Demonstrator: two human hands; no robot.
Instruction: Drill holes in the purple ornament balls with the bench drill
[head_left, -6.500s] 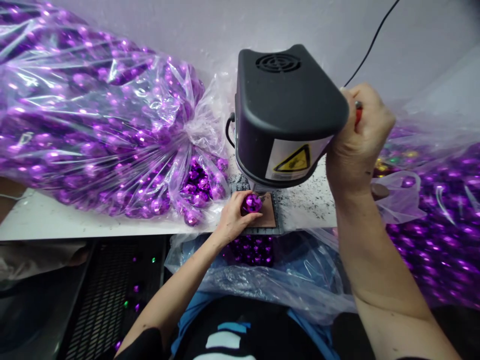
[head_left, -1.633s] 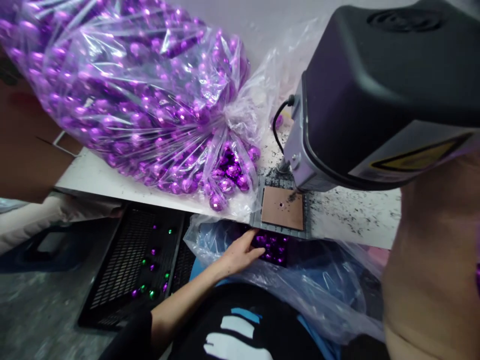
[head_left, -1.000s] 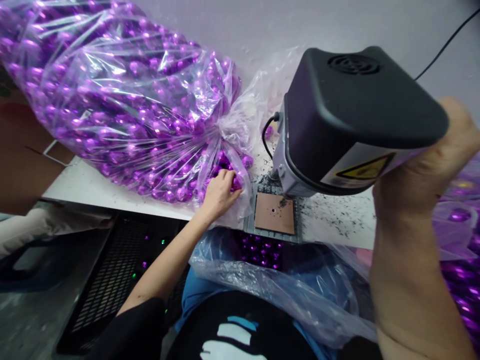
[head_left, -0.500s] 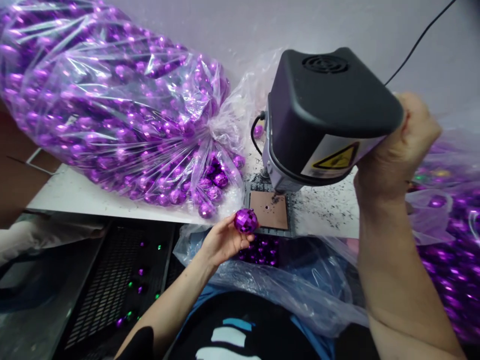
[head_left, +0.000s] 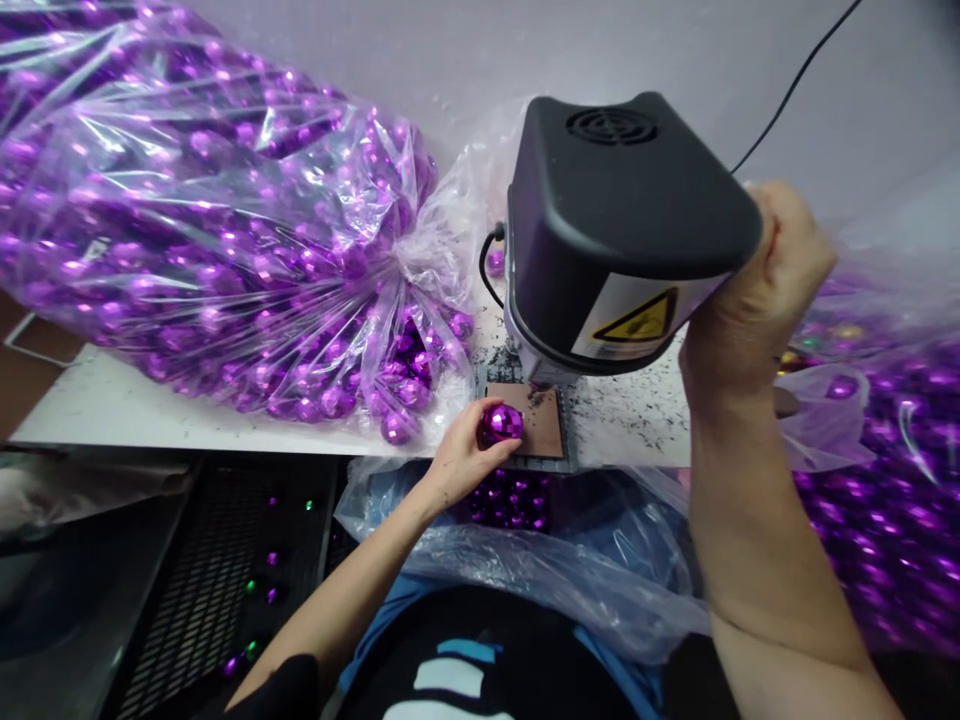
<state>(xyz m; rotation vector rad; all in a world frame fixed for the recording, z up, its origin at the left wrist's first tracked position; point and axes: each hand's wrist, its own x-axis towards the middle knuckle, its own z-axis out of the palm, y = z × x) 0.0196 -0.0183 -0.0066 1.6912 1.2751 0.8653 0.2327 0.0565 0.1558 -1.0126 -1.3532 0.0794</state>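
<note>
My left hand [head_left: 466, 450] is closed on a shiny purple faceted ball [head_left: 501, 425], thumb in front and fingers behind. The ball is over the left part of a brown square plate [head_left: 547, 420] at the foot of a black bench drill press [head_left: 630, 210]. The machine's housing, with a yellow warning label, leans over the plate and hides part of the drill. On the machine's right side my right hand [head_left: 780, 270] is curled into a grip. What its fingers wrap round is hidden behind the housing.
A big clear bag [head_left: 210, 220] of purple balls lies at the left on the white table [head_left: 150, 405]. More bagged purple balls [head_left: 885, 500] sit at the right. An open plastic bag [head_left: 600, 580] with balls hangs at the table's front. Dark shavings surround the machine; a black crate [head_left: 195, 590] stands below left.
My left hand has brought the purple ball over the brown plate and turned so its back faces up. My right hand keeps its grip beside the machine. The whole view has shifted slightly.
</note>
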